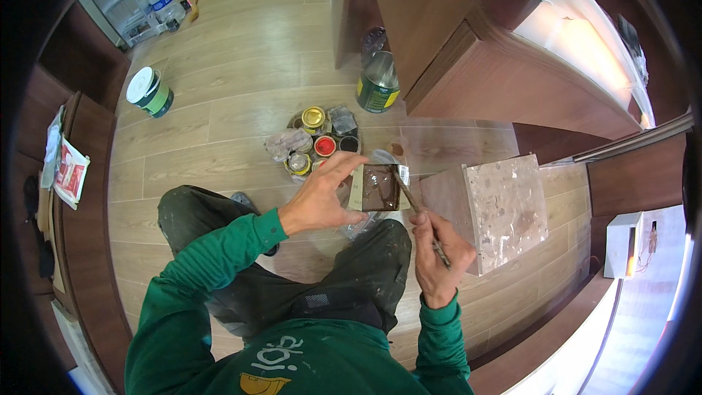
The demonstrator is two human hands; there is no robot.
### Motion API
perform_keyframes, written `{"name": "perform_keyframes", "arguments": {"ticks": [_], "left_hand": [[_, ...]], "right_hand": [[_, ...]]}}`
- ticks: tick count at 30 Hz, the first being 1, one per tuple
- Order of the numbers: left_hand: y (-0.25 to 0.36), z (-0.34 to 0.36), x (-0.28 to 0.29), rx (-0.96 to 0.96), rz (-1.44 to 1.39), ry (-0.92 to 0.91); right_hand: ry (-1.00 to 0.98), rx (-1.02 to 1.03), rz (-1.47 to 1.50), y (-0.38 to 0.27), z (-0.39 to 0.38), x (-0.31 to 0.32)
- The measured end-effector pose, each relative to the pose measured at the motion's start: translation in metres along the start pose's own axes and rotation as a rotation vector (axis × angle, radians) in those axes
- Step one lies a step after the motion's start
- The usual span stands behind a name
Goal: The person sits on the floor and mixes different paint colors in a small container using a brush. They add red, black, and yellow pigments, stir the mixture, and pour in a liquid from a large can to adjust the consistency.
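My left hand grips the left side of a small square carton, cut open at the top, with glossy brown paint inside. Its thumb and fingers curve round the carton's edge, which is held in front of my right knee. In my right hand is a slim paintbrush, its fingers closed on the handle. The brush slants up to the carton's right rim; its bristles are hard to make out. Just beyond my left hand stand an open can of red paint, a gold-coloured can and a dark can.
A paint-spattered box stands right of my right hand. Brown cabinetry juts in above it. A green tub stands beyond the cans, and a white-lidded bucket on the wood-look floor at left.
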State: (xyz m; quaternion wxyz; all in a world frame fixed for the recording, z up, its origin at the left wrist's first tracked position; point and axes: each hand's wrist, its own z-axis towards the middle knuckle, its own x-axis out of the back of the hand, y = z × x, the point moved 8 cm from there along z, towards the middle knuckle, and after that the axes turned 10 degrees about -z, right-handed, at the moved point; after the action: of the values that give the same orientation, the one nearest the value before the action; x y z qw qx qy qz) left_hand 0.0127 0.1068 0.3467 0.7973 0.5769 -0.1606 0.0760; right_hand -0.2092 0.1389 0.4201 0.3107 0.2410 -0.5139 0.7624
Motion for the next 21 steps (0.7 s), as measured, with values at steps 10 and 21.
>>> {"name": "perform_keyframes", "arguments": {"ticks": [10,21], "left_hand": [[-0.008,0.001,-0.001,0.064,-0.049,-0.023],[-0.005,0.004,-0.001,0.025,-0.04,-0.061]], "right_hand": [[-0.086,-0.117,0.22,0.009,0.0,-0.018],[-0.24,-0.079,0.162,0.004,0.007,-0.014]]}}
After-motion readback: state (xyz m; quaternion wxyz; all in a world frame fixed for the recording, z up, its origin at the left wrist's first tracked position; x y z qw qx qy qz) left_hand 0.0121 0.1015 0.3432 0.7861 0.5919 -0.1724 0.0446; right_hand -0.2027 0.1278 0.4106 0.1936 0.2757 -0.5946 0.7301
